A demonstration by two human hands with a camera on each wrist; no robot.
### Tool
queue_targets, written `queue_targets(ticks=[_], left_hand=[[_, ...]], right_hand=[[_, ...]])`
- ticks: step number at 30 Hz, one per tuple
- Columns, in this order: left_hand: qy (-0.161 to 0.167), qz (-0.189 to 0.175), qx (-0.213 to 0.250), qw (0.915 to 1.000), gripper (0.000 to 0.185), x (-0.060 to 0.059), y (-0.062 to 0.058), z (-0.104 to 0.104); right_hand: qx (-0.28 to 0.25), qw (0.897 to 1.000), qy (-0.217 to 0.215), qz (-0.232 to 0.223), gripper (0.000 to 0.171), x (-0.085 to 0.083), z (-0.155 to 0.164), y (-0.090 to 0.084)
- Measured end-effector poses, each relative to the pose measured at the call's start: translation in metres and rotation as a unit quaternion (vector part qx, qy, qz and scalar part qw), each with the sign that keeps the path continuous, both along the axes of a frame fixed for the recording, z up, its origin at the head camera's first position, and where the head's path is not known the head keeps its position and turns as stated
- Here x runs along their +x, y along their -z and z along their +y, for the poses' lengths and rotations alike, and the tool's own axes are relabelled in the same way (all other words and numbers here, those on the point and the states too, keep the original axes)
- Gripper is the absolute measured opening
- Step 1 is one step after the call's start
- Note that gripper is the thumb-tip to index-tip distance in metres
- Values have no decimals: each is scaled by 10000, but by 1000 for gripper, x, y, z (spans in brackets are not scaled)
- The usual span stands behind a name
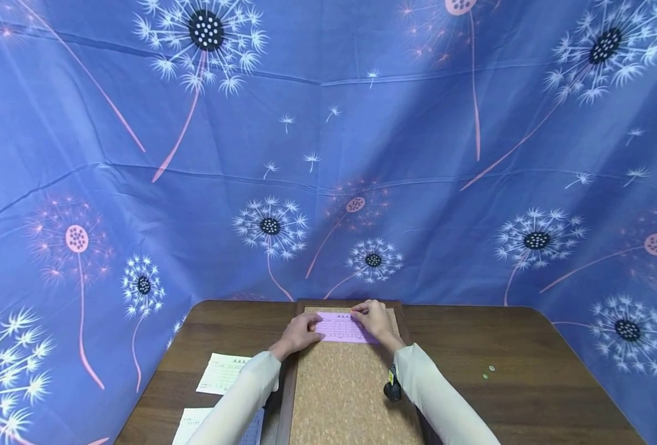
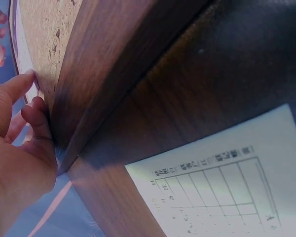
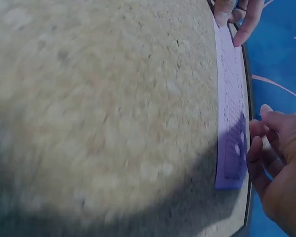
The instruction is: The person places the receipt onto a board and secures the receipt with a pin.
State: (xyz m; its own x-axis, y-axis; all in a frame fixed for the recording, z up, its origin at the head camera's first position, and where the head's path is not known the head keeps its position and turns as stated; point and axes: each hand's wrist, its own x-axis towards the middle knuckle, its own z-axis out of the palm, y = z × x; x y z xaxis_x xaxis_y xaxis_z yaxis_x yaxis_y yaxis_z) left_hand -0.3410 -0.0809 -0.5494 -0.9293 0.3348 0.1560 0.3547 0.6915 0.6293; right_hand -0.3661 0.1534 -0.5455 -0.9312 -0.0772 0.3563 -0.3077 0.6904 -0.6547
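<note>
A pink printed paper slip (image 1: pixel 342 327) lies across the far end of a wood-framed cork board (image 1: pixel 350 389). My left hand (image 1: pixel 300 332) presses the slip's left end, with thumb and forefinger spread apart on it. Over the slip's top edge, right of its middle, is my right hand (image 1: pixel 374 318). Its thumb and fingertips come together at a small orange-red thing (image 1: pixel 353 311), too small to identify for certain. In the right wrist view the slip (image 3: pixel 229 118) lies along the board's edge, and the right fingers (image 3: pixel 255 143) are bent beside it.
Left of the board, a pale yellow-green printed slip (image 1: pixel 217 374) and white papers (image 1: pixel 191 420) lie on the brown table (image 1: pixel 156 402). Two small greenish oval bits (image 1: pixel 492 368) rest on the table to the right. A blue dandelion-patterned cloth (image 1: pixel 328 136) hangs behind.
</note>
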Motion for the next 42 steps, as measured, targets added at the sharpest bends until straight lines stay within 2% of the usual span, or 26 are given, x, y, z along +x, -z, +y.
queue_targets(ticks=[5, 9, 16, 28, 31, 32, 34, 38, 39, 42], left_hand=[[44, -26, -42, 10000, 41, 3, -4, -1], [111, 81, -34, 9999, 40, 1, -4, -1], [148, 49, 36, 9999, 39, -3, -6, 1], [62, 63, 25, 10000, 40, -4, -2, 0], [92, 198, 132, 9997, 40, -6, 3, -1], [187, 406, 187, 9988, 38, -11, 10, -4], [240, 525, 254, 9980, 38, -12, 13, -5], [189, 396, 272, 9987, 40, -12, 13, -5], [71, 201, 226, 9995, 42, -7, 6, -2], [11, 149, 164, 9998, 42, -6, 3, -1]], right_hand=[[93, 9992, 395, -24, 8, -2, -10, 3], [165, 9979, 630, -53, 9, -5, -13, 7], [208, 9951, 921, -292, 9, -8, -14, 8], [437, 9929, 1004, -475, 8, -5, -19, 8], [550, 9922, 1018, -465, 8, -5, -20, 7], [592, 9919, 1018, -476, 8, -5, -21, 6], [665, 9914, 1004, -509, 7, -5, -21, 4], [734, 9905, 976, -625, 7, -5, -21, 4], [727, 9904, 974, -654, 7, -5, -21, 4], [692, 9904, 983, -679, 7, -5, -20, 6]])
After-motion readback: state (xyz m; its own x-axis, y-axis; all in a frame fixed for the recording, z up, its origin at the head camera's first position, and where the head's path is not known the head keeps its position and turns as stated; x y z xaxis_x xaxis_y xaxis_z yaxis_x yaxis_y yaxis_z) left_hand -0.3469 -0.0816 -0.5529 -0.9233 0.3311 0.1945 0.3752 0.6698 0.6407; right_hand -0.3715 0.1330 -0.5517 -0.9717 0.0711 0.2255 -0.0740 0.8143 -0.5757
